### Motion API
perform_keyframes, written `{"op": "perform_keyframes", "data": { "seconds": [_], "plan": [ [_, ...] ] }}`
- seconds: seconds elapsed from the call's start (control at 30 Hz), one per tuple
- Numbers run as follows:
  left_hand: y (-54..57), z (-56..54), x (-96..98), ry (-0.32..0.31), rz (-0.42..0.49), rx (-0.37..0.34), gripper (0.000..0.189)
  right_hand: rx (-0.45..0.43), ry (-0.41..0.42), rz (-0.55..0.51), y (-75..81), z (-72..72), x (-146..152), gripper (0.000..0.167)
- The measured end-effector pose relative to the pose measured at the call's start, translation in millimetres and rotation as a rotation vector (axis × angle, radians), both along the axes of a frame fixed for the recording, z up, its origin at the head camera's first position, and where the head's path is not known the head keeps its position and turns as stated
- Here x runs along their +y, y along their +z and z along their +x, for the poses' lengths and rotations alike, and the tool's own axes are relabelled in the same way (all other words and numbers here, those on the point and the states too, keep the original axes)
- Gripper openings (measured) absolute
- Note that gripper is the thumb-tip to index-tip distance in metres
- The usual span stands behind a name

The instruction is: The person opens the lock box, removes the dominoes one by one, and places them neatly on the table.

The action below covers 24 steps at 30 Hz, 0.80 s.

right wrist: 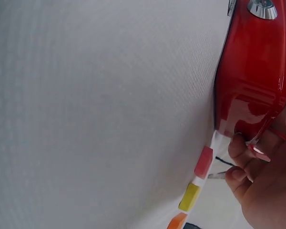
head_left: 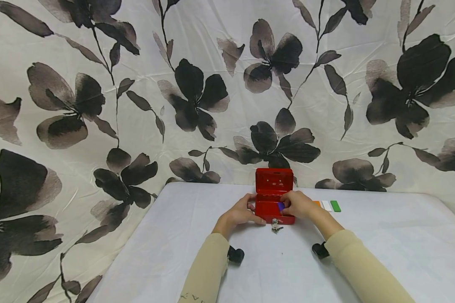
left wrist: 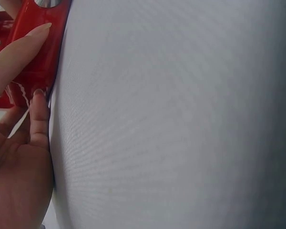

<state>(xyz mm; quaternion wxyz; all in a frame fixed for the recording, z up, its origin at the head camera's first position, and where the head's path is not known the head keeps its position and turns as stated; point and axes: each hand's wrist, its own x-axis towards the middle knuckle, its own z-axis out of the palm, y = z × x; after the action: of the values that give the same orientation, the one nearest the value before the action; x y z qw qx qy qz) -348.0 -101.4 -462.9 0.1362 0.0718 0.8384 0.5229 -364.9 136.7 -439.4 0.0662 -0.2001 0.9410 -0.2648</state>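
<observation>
A red metal cash box stands on the table with its lid raised at the back. A small bunch of keys hangs at its front lock. My left hand holds the box by its left side, the thumb lying along the front wall and the other fingers at the side. Over the box's right part, my right hand pinches a small purple-blue block. In the right wrist view, that block is hidden, and the lower fingers are beside the box's corner.
A row of small coloured blocks lies right of the box: an orange block, a white block and a green block. The right wrist view adds a red block and a yellow block. Behind the table hangs a floral cloth.
</observation>
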Motion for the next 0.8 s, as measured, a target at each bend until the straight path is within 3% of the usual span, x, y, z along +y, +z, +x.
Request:
{"op": "perform_keyframes", "data": {
  "seconds": [0.8],
  "plan": [
    [1.0, 1.3, 1.1, 0.002, 0.006, -0.004, 0.090, 0.012, -0.026, 0.040, 0.0, 1.9, -3.0, 0.033]
  ]
}}
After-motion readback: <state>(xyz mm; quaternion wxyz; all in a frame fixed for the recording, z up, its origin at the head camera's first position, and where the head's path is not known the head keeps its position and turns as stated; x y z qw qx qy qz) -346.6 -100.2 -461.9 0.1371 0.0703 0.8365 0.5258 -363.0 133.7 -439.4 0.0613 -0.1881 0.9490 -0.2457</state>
